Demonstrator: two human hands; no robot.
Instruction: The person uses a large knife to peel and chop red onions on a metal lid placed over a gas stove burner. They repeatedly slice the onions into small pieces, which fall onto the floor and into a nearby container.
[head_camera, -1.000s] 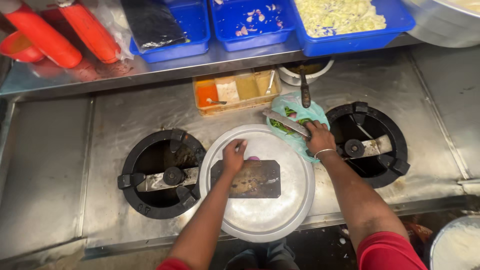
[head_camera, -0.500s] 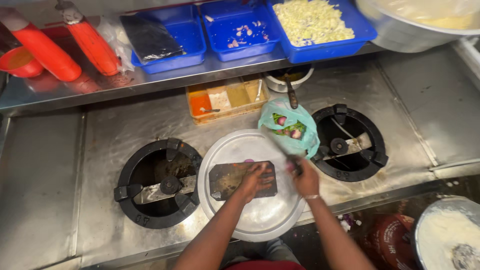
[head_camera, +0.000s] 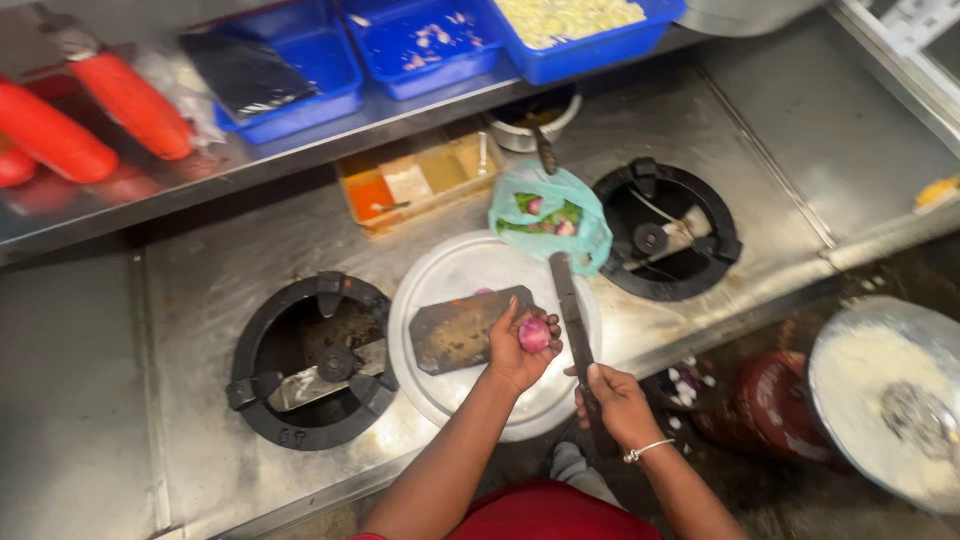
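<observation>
Over the plate's (head_camera: 440, 275) near rim, left hand (head_camera: 520, 345) cups an onion (head_camera: 533, 334); right (head_camera: 618, 402) grips a knife (head_camera: 570, 310) (blade outward).

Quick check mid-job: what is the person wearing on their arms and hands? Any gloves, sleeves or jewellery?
Both hands are bare, no gloves. The left hand and its forearm show no sleeve or jewellery. The right hand has a thin silver-coloured bracelet at the wrist. Both forearms are uncovered; a red garment shows at the bottom edge, so any sleeves end above the elbows.

The right hand (head_camera: 615, 400) covers the knife (head_camera: 568, 310) handle. The left hand (head_camera: 520, 350) hides part of the onion (head_camera: 533, 334). The bag (head_camera: 550, 215) holds vegetables too small to identify, perhaps radishes. The top edge cuts off the blue trays (head_camera: 420, 45).
</observation>
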